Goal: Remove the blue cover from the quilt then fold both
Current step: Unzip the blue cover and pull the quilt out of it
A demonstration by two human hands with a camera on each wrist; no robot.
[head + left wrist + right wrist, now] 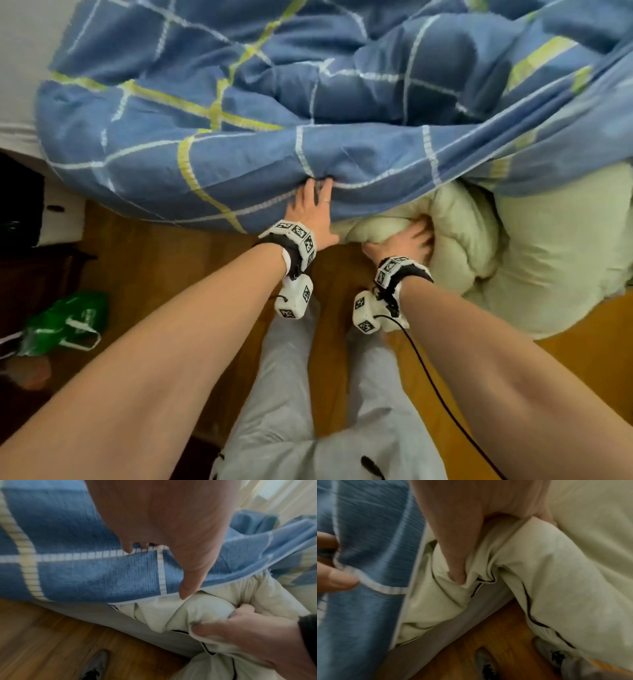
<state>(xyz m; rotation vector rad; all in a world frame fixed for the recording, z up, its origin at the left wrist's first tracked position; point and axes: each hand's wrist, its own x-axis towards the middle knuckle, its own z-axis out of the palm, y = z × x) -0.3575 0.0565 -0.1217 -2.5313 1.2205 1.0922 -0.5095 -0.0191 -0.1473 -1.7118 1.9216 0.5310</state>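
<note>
Wooden floor [164,260], bed edge [154,631]. Left hand [313,216] pinches blue cover [239,137]; right hand [404,241] grips quilt [534,246]. Wrist views show grey shoes [486,665].

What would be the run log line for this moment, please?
left hand: grips blue cover edge | right hand: fingers bunch cream quilt | quilt partly out | folding not begun
</note>
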